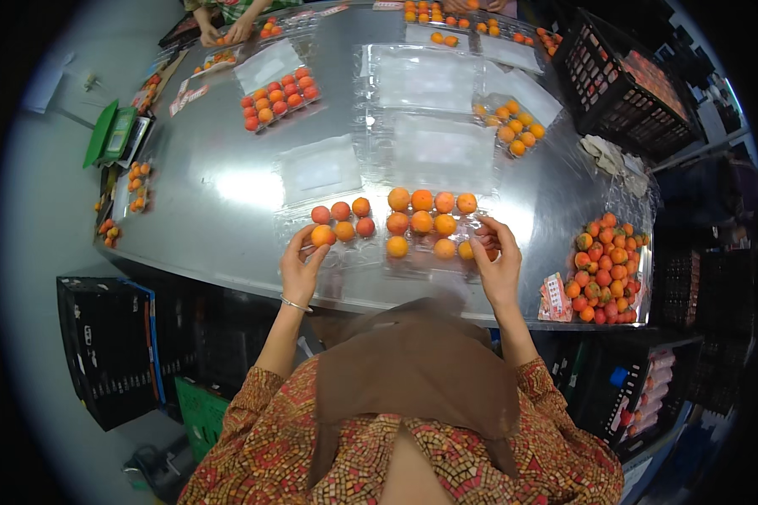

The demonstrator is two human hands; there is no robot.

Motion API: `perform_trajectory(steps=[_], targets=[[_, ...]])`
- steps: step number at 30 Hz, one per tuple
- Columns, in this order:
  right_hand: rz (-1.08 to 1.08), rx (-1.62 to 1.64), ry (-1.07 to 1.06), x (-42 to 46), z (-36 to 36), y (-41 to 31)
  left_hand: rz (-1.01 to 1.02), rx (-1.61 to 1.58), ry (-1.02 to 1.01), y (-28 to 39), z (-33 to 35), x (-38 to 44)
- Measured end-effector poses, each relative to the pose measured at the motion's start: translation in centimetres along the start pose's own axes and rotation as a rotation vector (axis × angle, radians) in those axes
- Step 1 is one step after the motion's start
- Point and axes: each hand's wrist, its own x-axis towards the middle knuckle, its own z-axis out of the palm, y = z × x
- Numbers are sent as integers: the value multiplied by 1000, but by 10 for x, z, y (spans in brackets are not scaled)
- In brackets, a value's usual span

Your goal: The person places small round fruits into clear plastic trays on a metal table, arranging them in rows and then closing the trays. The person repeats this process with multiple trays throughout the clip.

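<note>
My left hand (303, 262) holds an orange persimmon-like fruit (321, 236) at the near left corner of a clear plastic tray (360, 252) with several more fruits in it. Just right of it lies a second clear plastic tray (410, 270) with rows of orange fruits (422, 221). At this tray's near right corner my right hand (498, 252) has its thumb and fingers around an orange fruit (466, 250), partly hidden by the thumb. White liner sheets (443, 151) lie in clear plastic behind both trays.
A heap of fruit (606, 268) lies at the right edge of the metal table (189, 240), beside printed labels (554, 297). A black crate (625, 88) stands back right. Filled trays (280, 98) and a green scale (115, 132) are farther off. Another person's hands (227, 31) work at the far edge.
</note>
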Motion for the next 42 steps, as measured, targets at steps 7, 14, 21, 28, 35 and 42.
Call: perform_trajectory(steps=[7, 14, 21, 28, 35, 42], targets=[[-95, -180, -3, 3, -5, -4, 24, -166, -211, 49, 68, -4], [-408, -393, -302, -23, 17, -52, 186, 97, -522, 87, 118, -21], [-103, -184, 91, 30, -19, 9, 244, 232, -442, 90, 130, 12], [-156, -202, 10, 65, -25, 54, 763, 611, -456, 80, 200, 63], [-270, -254, -56, 69, -24, 63, 711, 994, -499, 82, 230, 69], [-373, -368, -117, 68, -33, 74, 708, 802, -484, 71, 226, 77]])
